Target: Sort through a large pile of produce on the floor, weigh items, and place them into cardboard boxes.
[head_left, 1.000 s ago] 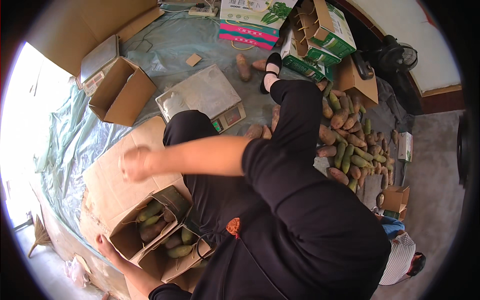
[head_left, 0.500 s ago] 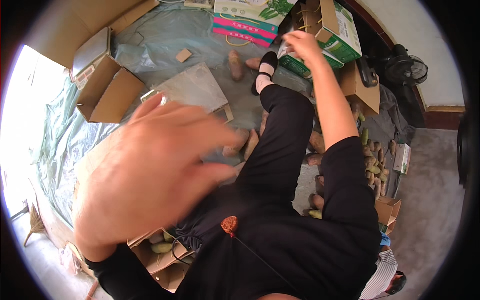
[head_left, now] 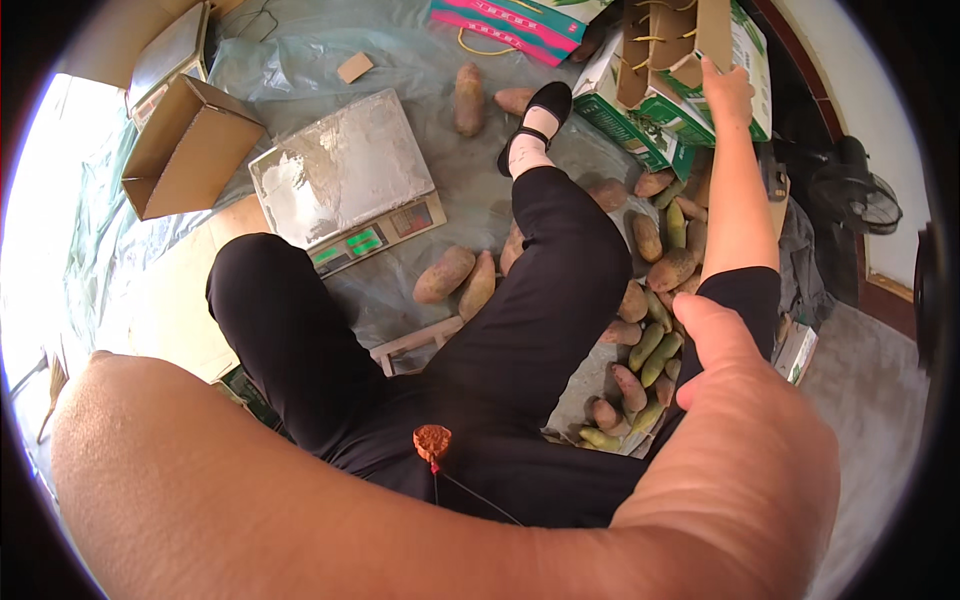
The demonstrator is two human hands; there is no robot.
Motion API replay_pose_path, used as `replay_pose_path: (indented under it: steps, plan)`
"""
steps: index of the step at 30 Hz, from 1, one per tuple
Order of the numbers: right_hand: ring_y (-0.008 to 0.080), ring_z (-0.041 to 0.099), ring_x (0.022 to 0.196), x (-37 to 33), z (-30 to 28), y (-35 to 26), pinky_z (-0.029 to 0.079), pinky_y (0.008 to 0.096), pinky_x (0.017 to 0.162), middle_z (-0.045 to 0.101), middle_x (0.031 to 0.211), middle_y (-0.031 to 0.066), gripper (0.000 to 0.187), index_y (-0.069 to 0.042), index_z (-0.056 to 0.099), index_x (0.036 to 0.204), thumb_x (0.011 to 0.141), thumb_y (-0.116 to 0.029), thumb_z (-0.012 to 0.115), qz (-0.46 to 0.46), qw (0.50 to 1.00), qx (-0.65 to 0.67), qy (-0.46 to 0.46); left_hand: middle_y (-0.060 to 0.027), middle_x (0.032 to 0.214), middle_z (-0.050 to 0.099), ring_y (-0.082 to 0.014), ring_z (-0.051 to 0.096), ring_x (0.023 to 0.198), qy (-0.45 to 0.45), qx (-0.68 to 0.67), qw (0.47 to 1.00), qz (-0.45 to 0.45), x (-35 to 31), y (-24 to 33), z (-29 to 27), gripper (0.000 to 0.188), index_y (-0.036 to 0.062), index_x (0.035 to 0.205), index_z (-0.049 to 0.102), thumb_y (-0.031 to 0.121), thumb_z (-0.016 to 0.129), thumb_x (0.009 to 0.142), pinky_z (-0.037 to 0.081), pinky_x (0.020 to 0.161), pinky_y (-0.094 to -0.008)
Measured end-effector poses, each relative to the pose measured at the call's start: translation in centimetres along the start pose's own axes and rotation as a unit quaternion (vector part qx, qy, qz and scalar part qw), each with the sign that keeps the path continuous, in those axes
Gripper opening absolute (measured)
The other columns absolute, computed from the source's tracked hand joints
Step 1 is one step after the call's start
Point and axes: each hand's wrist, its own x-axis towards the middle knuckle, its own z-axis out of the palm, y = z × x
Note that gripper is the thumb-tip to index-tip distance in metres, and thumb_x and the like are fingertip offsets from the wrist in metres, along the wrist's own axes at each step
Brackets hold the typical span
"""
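My right hand reaches to the upper right and grips the brown flap of an open green-and-white cardboard box with yellow cord handles. Another green-and-white box stands against it on the left. My left forearm crosses low in front of my body, and my left hand is close to the camera by my right sleeve. Its thumb points up; the other fingers are hidden. Between my legs and right arm lie several brown tubers and green cucumber-like vegetables.
A digital scale with a lit green display sits ahead on plastic sheeting. An open brown box lies to its left. More tubers are near my shoe. A black fan stands at the right wall.
My left hand has swung from the left, in front of the scale, across to the right. My right hand has moved right and now grips the box flap. The view has shifted.
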Motion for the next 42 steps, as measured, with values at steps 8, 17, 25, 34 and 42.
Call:
replay_pose_path:
  steps: [8,17,25,34,42]
  plan:
    - [0.0365,0.053,0.111,3.3,2.4,-2.9,0.045,0.048,0.087,0.046,0.126,0.0213,0.08,-0.008,0.044,0.129,0.075,-0.066,0.053,0.008,0.997,-0.07,-0.027,-0.0079,0.079,0.057,-0.0277,0.058,0.077,-0.053,0.008,0.998,-0.024,4.2,-3.4,0.7,0.022,0.0056,0.085,0.061,0.012,0.069,0.066,0.046,0.071,-0.0394]
    - [0.035,0.058,0.104,5.1,3.6,-1.9,0.048,0.0441,0.085,0.06,0.113,0.0204,0.044,-0.003,0.062,0.11,0.078,-0.032,0.054,0.025,0.995,-0.073,-0.064,-0.008,0.078,0.057,-0.0274,0.058,0.076,-0.117,0.006,0.992,-0.034,6.8,-5.3,1.0,0.022,0.0055,0.084,0.06,0.011,0.069,0.066,0.046,0.069,-0.039]
    - [0.0365,0.061,0.097,7.2,-0.4,8.0,0.05,0.0409,0.082,0.062,0.108,0.0217,0.041,0.0,0.058,0.112,0.077,-0.019,0.049,0.078,0.994,-0.076,-0.01,-0.008,0.078,0.056,-0.0272,0.058,0.075,-0.167,0.021,0.986,-0.006,7.1,-4.1,0.6,0.021,0.0055,0.084,0.06,0.011,0.069,0.066,0.047,0.068,-0.0387]
    - [0.0217,0.065,0.081,-0.3,-12.2,16.9,0.054,0.0337,0.067,0.064,0.099,0.0105,0.037,-0.005,0.054,0.12,0.085,-0.012,0.043,0.164,0.934,0.31,-0.073,-0.0119,0.085,0.061,-0.0289,0.06,0.08,-0.002,-0.116,0.987,-0.115,0.0,-7.2,1.1,0.017,-0.0001,0.09,0.061,-0.001,0.061,0.073,0.047,0.07,-0.0331]
    - [0.0159,0.063,0.088,-9.4,-21.8,12.8,0.049,0.0311,0.077,0.064,0.103,0.0078,0.038,-0.003,0.056,0.119,0.083,-0.011,0.047,0.119,0.949,0.267,-0.114,-0.0137,0.096,0.059,-0.0302,0.057,0.091,0.099,0.108,0.969,-0.2,-6.3,-9.5,1.0,0.03,0.001,0.104,0.058,0.001,0.06,0.075,0.044,0.08,-0.034]
